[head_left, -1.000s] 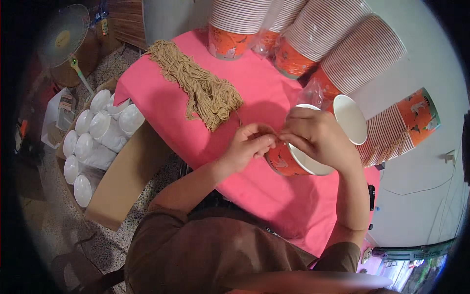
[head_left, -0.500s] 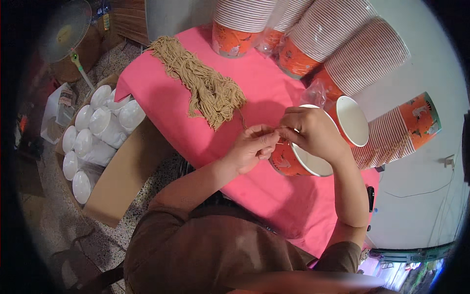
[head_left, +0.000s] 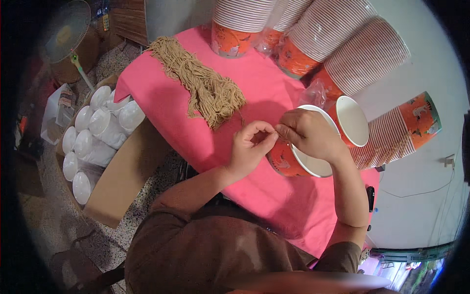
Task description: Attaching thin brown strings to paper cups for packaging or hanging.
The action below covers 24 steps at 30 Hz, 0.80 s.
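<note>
My left hand [head_left: 250, 149] has its thumb and forefinger pinched together beside the near paper bucket. My right hand [head_left: 311, 133] is closed over the bucket's rim, its fingertips meeting those of the left. A thin tan cord [head_left: 242, 118] leads from the yarn bundle toward my left hand; between the fingertips it is too fine to follow clearly. The paper bucket [head_left: 285, 159] is orange with a white inside and lies tilted on the pink cloth, partly hidden by my right hand. The tan yarn bundle [head_left: 205, 90] lies loose to the upper left.
Another open bucket [head_left: 353, 121] stands behind my right hand. A nested stack with tan cords [head_left: 389, 149] leans at the right. Tall wrapped bucket stacks [head_left: 333, 29] line the far side of the pink cloth [head_left: 147, 88]. A cardboard box [head_left: 122, 181] of white cups and a fan [head_left: 67, 32] are left.
My left hand has turned, its thumb and forefinger now forming a rounder pinch at the right fingertips. My right hand and the bucket have barely shifted.
</note>
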### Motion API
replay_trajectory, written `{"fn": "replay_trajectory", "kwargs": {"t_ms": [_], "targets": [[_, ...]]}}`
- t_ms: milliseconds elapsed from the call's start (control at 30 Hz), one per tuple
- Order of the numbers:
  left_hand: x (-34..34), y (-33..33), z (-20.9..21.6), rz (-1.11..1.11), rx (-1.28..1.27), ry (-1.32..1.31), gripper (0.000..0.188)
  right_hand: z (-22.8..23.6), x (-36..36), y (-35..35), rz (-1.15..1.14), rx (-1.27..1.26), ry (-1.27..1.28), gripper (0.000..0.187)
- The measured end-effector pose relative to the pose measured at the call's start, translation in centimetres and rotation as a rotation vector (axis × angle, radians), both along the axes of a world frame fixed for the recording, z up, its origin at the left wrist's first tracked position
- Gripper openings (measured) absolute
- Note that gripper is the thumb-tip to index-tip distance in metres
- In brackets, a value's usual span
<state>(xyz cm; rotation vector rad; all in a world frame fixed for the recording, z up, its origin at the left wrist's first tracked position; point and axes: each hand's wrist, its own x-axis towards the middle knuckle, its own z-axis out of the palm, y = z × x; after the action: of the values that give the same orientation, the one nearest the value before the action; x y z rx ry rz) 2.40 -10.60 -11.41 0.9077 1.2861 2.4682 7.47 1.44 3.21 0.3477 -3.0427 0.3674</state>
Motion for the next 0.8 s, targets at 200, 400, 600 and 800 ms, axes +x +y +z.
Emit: {"fn": "replay_trajectory", "kwargs": {"t_ms": [200, 400, 600, 800], "targets": [[-0.1, -0.1, 0.0, -0.174, 0.041, -0.124, 0.006, 0.0, 0.5, 0.2, -0.016, 0.060, -0.016, 0.019], [-1.4, -0.1, -0.3, -0.573, 0.164, -0.455, 0.002, 0.1, 2.2, -0.3, -0.087, -0.167, 0.091, 0.013], [-1.8, -0.5, 0.1, -1.003, 0.292, -0.708, 0.005, -1.4, 2.5, 0.5, -0.008, -0.176, 0.195, 0.015], [-1.9, -0.4, -0.5, -1.092, 0.374, -0.785, 0.010, -0.9, 2.7, 0.1, -0.159, -0.351, 0.068, 0.011]]}}
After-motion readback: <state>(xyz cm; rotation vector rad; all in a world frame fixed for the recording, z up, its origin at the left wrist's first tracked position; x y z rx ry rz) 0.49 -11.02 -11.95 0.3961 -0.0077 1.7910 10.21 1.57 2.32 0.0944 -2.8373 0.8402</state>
